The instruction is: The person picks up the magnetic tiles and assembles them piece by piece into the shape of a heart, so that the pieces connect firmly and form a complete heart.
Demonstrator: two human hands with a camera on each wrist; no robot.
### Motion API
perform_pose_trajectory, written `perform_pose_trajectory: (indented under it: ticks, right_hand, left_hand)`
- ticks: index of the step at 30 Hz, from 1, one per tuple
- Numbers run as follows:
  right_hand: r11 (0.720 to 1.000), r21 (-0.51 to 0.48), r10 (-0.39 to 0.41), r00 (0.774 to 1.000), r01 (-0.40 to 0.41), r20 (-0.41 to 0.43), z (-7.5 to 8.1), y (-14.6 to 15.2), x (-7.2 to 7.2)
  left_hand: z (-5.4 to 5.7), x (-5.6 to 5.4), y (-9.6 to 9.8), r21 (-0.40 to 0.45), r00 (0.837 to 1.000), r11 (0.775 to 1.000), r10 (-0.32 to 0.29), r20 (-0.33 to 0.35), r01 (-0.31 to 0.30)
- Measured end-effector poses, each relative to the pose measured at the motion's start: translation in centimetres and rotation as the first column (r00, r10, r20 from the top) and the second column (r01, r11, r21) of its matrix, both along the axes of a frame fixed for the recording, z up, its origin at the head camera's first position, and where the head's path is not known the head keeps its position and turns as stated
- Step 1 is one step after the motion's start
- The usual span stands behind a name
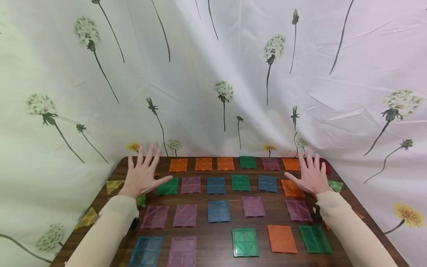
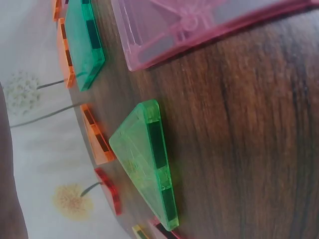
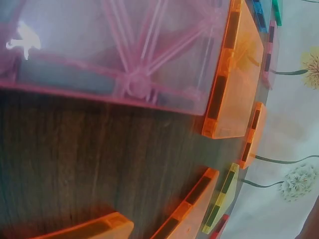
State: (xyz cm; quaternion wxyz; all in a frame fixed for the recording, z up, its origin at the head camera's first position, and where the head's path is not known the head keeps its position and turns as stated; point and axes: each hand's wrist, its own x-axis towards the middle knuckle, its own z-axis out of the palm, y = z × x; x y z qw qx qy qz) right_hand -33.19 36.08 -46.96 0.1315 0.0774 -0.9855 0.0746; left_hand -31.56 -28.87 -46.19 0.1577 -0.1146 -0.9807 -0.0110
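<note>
My left hand (image 1: 141, 177), fingers spread wide, is over the far left of the table, its thumb overlapping a green square magnetic tile (image 1: 168, 186). On the far right my right hand (image 1: 313, 177) is spread the same way, thumb pointing inward beside an orange square tile (image 1: 293, 188). Neither hand holds anything. Close to the left wrist lies a light green triangular tile (image 2: 144, 159). Near the right wrist are a purple square tile (image 3: 164, 64) and an orange tile (image 3: 237, 74). Both long sleeves reach the wrists.
Translucent square tiles lie in loose rows on the dark wooden table (image 1: 218, 241), among them a blue tile (image 1: 218, 211) and a green tile (image 1: 245, 242). Yellow triangles (image 1: 87, 218) lie along the left edge. A white dandelion-print cloth (image 1: 200, 74) hangs behind and at both sides.
</note>
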Motion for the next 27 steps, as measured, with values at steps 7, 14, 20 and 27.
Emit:
perform_pose_trajectory:
  ticks: [7, 14, 20, 27]
  right_hand:
    - [1.000, 0.017, 0.009, 1.000, -0.009, 0.007, -0.2, -0.2, -0.1]
    - [0.998, 0.022, 0.056, 0.998, -0.057, 0.014, 0.2, -0.5, -0.1]
    - [0.991, -0.018, 0.130, 0.992, -0.129, 0.000, 0.4, -1.2, -0.5]
    - [0.933, -0.110, 0.342, 0.939, -0.342, -0.019, 0.5, -4.8, -0.8]
  left_hand:
    - [-0.3, -0.2, 0.1, -0.001, 1.000, 1.000, 0.006, 0.029, -0.006]
    - [-0.7, -0.5, 0.2, 0.019, 1.000, 1.000, -0.019, 0.012, 0.019]
    - [-0.6, -0.9, 1.4, 0.055, 0.995, 0.996, -0.074, 0.060, 0.070]
    - [0.4, -0.6, 5.3, 0.114, 0.981, 0.976, -0.189, 0.042, 0.183]
